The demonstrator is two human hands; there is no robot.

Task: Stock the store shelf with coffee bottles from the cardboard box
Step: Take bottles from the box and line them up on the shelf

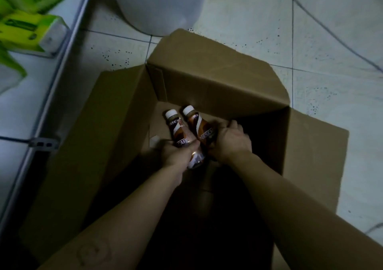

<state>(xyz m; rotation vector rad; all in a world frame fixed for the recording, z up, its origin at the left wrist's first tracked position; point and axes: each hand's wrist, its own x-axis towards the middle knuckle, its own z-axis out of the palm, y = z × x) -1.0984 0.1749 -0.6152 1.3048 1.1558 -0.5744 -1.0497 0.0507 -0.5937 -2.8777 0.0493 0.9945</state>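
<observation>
An open cardboard box (116, 128) sits on the tiled floor with its flaps spread out. Both my arms reach down into it. My left hand (176, 153) is shut on a brown coffee bottle (181, 134) with a white cap, its cap pointing away from me. My right hand (233, 140) is shut on a second, matching coffee bottle (199, 126) right beside the first. A small white cap-like shape (155, 139) shows low in the box to the left of my left hand; what it belongs to is hidden. The box's near interior is dark.
The store shelf (51, 77), white with a metal edge rail, runs along the left and carries green and yellow packs (27, 31). A large white rounded object (157, 4) stands on the floor beyond the box. A dark cable (331, 31) crosses the tiles at the upper right.
</observation>
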